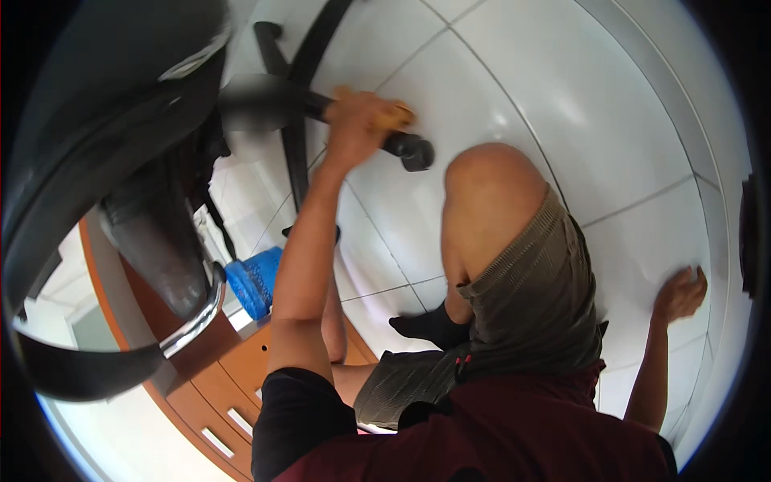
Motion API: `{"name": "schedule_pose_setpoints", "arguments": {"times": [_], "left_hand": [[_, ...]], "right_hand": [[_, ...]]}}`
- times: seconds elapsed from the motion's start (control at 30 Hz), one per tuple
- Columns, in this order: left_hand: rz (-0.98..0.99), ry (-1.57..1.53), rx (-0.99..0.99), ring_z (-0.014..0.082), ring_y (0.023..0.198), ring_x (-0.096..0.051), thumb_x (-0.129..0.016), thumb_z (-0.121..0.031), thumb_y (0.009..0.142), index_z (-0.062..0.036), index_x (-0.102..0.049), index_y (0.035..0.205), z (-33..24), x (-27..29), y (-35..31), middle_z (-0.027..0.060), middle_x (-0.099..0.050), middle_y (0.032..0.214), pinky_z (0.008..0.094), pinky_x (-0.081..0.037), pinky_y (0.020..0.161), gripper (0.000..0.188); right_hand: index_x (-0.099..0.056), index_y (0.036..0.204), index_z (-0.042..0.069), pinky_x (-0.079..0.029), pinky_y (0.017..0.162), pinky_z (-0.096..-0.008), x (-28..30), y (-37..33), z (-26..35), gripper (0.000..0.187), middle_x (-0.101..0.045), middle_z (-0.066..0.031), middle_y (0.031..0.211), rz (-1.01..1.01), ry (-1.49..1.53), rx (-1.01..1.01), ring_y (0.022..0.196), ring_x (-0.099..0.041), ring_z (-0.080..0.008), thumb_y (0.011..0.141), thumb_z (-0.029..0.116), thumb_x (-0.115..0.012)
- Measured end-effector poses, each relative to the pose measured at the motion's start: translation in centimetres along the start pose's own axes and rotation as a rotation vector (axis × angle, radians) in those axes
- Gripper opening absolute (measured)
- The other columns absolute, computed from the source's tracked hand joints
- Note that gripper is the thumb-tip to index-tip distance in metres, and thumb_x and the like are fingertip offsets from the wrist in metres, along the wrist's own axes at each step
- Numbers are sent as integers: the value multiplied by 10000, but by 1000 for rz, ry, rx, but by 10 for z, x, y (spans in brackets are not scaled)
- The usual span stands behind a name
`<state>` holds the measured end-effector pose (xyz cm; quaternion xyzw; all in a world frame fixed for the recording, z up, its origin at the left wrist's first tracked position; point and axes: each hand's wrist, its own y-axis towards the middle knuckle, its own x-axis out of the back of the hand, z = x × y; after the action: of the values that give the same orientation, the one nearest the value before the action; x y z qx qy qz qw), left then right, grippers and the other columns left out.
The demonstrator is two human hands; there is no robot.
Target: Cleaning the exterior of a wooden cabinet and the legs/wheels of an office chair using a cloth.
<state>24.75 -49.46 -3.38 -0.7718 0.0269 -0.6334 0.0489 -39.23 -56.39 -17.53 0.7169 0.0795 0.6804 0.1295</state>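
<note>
Near the top middle, my left hand (357,128) is closed over an orange-yellow cloth (393,117). The cloth is pressed around one black leg of a swivel chair base (312,56), close to the caster (417,153) at its end. My palm and some fingertips are out of sight behind the cloth and the back of the hand. Far to the right, my right hand (681,297) is by the foot of the wall with nothing in it, its fingers loosely bent and apart.
The black chair seat and armrest (88,373) fill the left side. Below them stands an orange-brown drawer cabinet (213,402), with a large blue water bottle (255,281) beside it. My bent knee (494,189) rises over white floor tiles (562,96). A wall skirting (683,96) curves along the right.
</note>
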Motion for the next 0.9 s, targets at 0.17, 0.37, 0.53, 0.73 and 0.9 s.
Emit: {"name": "schedule_pose_setpoints", "arguments": {"times": [0.17,0.37,0.53,0.73,0.9], "left_hand": [[-22,161,183,241,1102,-460,-657,-103,718,-155,-569,1057,22,10,0,44,-544,1077,438,-342,886,355],[-72,251,332,250,1070,-485,-657,-105,721,-148,-578,1026,33,3,-5,59,-560,1054,449,-369,866,319],[-29,373,589,292,996,-535,-610,-196,789,-75,-577,998,45,50,14,111,-560,1057,365,-423,854,244],[-675,810,437,329,1115,-470,-605,-262,789,-109,-538,1102,70,111,-15,136,-504,1185,419,-368,933,355],[-506,1260,495,341,1161,-440,-636,-335,766,-102,-494,1181,60,90,-19,161,-481,1225,414,-347,963,496]], "right_hand": [[-548,1120,142,-407,826,-443,3,-2,-4,397,-536,-87,1142,10,-95,-25,1049,-501,-282,890,432,-405],[-547,1126,154,-399,835,-442,-5,-1,-1,409,-526,-74,1170,38,-127,-49,1072,-487,-275,887,451,-397],[-544,1134,162,-386,850,-447,-6,-7,-8,419,-510,-64,1194,68,-114,-76,1090,-474,-270,888,463,-389],[-540,1138,167,-383,849,-453,-7,-5,-5,425,-503,-64,1199,58,-123,-56,1094,-469,-268,888,473,-385],[-533,1143,175,-385,844,-450,-9,-6,-9,421,-500,-62,1201,42,-122,-71,1092,-468,-267,888,476,-385]]}}
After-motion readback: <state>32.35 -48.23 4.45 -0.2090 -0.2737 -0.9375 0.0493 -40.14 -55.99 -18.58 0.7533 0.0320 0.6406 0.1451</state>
